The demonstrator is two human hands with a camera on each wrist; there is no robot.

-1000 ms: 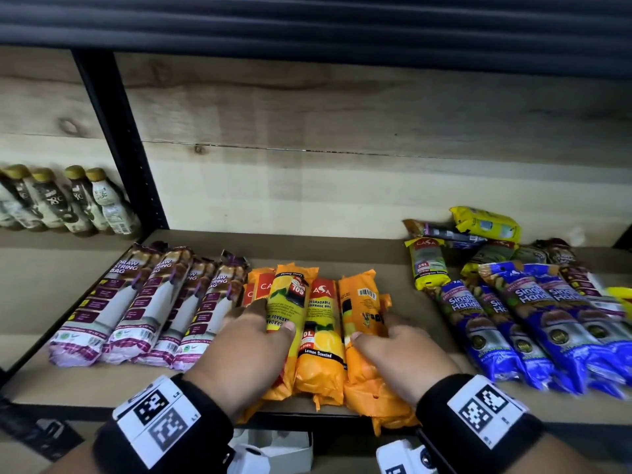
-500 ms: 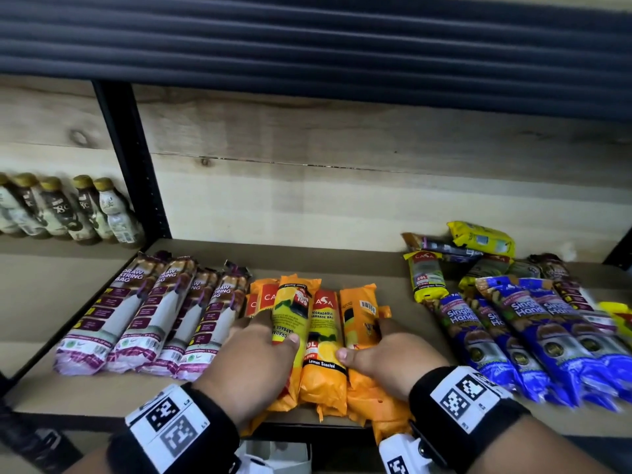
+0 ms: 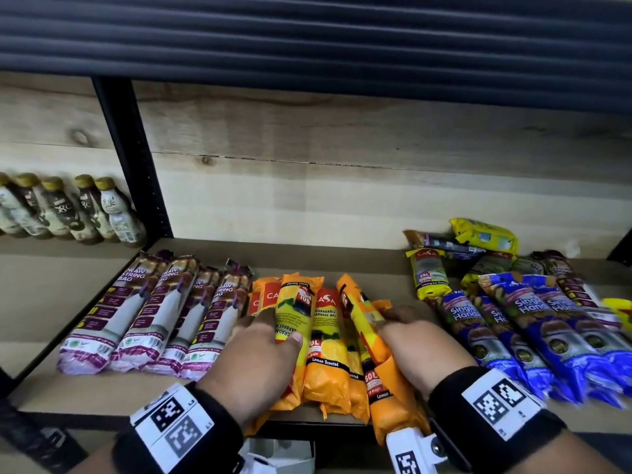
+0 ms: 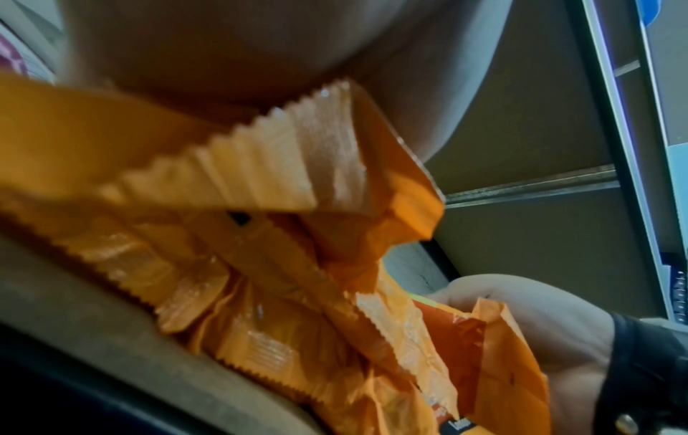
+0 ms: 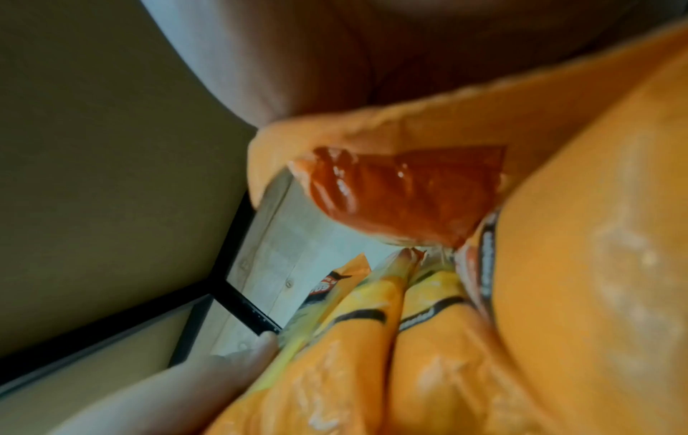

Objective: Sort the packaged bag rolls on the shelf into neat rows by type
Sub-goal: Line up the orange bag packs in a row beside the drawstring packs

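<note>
head view: my left hand (image 3: 260, 357) lies over the left side of the orange packs (image 3: 325, 350) at the front edge of the shelf (image 3: 342, 258), thumb and fingers curled round an upturned yellow-faced pack (image 3: 294, 309). my right hand (image 3: 420, 347) grips the rightmost orange pack (image 3: 366, 323), which now stands tilted, its far end raised and leaning left; half a second ago it lay flat in the row. the near ends of several orange packs overhang the shelf edge. left of them, four purple-and-white drawstring packs (image 3: 154, 313) lie side by side, unchanged. right of them, blue packs (image 3: 533, 330) lie in an overlapping fan, with a loose heap of yellow and dark packs (image 3: 478, 248) behind, also unchanged. bottles (image 3: 68, 206) stand in the neighbouring bay beyond the black upright (image 3: 136, 159). the camera has dipped, so the shelf sits lower in frame than before.

left wrist view: the crimped, serrated ends of orange packs (image 4: 297, 164) fill the frame below my left palm (image 4: 223, 44); my right hand (image 4: 551, 332) shows at lower right, closed on an orange pack.

right wrist view: blurred; orange and yellow packs (image 5: 428, 309) run away from the lens beneath my right palm (image 5: 372, 59), and a fingertip of the left hand (image 5: 260, 347) touches the leftmost pack.
</note>
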